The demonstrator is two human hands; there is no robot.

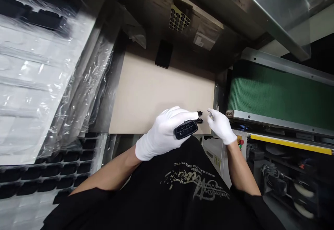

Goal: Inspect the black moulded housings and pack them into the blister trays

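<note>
My left hand (171,127), in a white glove, is closed around a black plastic housing (185,129), a rounded rectangle whose ribbed hollow side faces me. Just beyond its fingertips, small black pieces (200,120) lie near the right edge of the beige worktop (161,94); my fingers partly cover them. To the right of those pieces is my right hand (220,125), also gloved in white. Its thumb and index finger are apart, and nothing shows between them.
A dark phone-like slab (164,54) rests at the back of the worktop. To the right stands a green conveyor belt (279,94) with a metal frame. On the left are plastic-wrapped white trays (28,84) and rows of black parts (49,172). A metal hood (273,10) overhangs the upper right.
</note>
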